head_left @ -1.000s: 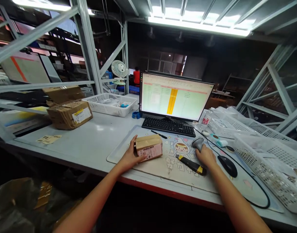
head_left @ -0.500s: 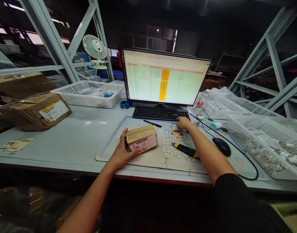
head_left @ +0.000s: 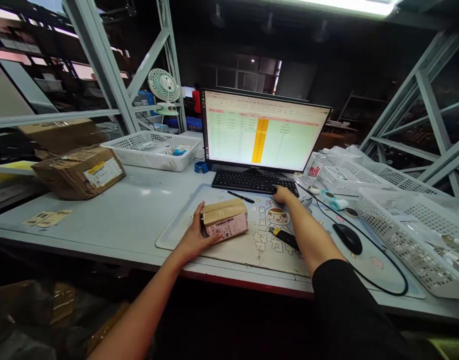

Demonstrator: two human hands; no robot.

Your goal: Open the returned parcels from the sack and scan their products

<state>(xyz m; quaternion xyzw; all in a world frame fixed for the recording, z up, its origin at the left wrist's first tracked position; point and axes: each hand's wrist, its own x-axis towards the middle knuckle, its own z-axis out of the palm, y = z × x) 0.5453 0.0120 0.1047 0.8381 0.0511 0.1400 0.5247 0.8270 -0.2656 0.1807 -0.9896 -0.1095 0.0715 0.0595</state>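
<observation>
My left hand (head_left: 194,240) grips a small cardboard box (head_left: 225,210) by its left end, thumb across the front. A white label with a barcode (head_left: 229,227) covers the side facing me, and clear tape runs over the top. At the right part of the black keyboard (head_left: 244,181), my right hand (head_left: 284,195) touches the keys with its fingers apart and nothing held. Some of its fingertips are hidden. Below my right forearm lies a black and yellow box cutter (head_left: 285,237), partly covered by the arm. A black pen (head_left: 240,197) rests in front of the keyboard.
A monitor (head_left: 267,132) showing a spreadsheet stands behind the keyboard. An opened carton (head_left: 77,175) and a white basket (head_left: 154,159) are at left. A corded black mouse (head_left: 347,239) and more white baskets (head_left: 409,245) occupy the right side.
The camera view has shifted, so the desk appears lower and further right. On the spreadsheet the selected cell has moved to a column further right. Left hand and box stay together on the mat.
</observation>
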